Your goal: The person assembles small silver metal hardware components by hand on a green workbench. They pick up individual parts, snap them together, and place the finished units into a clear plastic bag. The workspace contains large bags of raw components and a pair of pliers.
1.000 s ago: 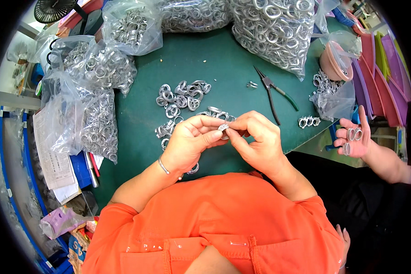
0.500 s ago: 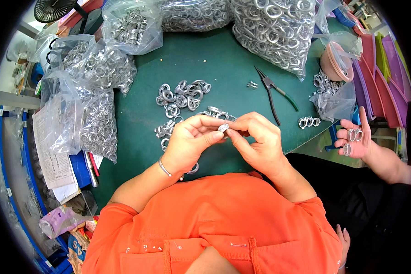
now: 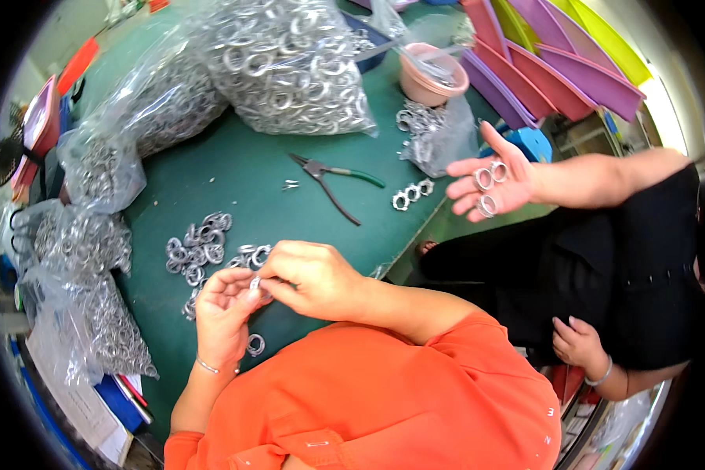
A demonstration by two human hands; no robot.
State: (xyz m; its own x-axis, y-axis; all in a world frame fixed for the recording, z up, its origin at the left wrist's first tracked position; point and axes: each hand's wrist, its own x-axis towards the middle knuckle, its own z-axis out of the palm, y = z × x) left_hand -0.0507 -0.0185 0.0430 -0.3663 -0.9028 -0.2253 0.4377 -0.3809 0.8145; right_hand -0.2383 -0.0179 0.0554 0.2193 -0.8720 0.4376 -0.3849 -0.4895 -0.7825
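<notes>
Close above the green table, my left hand (image 3: 224,309) and my right hand (image 3: 315,276) meet, fingertips pinched on a small silver ring (image 3: 254,283). Fingers hide part of that ring. Just beyond my hands lies a loose pile of silver rings (image 3: 200,247), with more rings (image 3: 249,255) right behind my fingers. A single ring (image 3: 255,345) rests on the table between my left wrist and my orange shirt. At the right, a co-worker's hand (image 3: 517,176) is held palm up, with three silver rings (image 3: 487,205) on it.
Pliers (image 3: 343,172) lie mid-table beside tiny metal pieces (image 3: 290,185). Three joined rings (image 3: 412,194) sit near the right edge. Big clear bags of rings (image 3: 290,74) line the back and left. A pink bucket (image 3: 431,94) and purple and red bins (image 3: 517,82) stand back right.
The view has swung to the right, so the table's things appear farther left and more of the co-worker shows. Both my hands still hold the ring.
</notes>
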